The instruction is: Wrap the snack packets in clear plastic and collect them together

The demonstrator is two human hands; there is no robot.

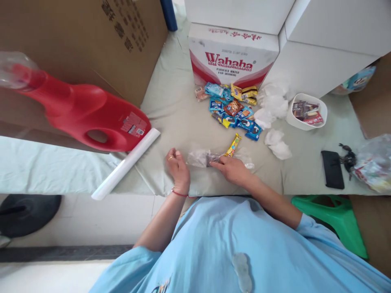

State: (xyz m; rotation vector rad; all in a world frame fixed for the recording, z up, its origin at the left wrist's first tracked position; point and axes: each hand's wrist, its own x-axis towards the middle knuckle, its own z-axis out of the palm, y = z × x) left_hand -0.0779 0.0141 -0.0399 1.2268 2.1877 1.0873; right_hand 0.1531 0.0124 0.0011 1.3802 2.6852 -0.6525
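Observation:
A dark brown bar (213,158) lies on a crumpled clear plastic wrap (198,157) near the front edge of the cloth-covered surface. My right hand (233,169) is closed at the bar's right end, with one finger reaching along its near side; the hand hides part of the bar and wrap. Just beyond that hand, a yellow stick packet (233,145) leans away at a slant, its lower end by my knuckles. To the left of the wrap, my left hand (177,167) rests on its side with fingers curled in, and nothing shows in it.
Several small snack packets (233,108) are heaped before a Wahaha carton (233,59). Crumpled white tissues (277,144) and a white tub (307,127) of snacks stand right. A phone (332,169) lies farther right. A red bottle (100,118) and white roll (126,165) are left.

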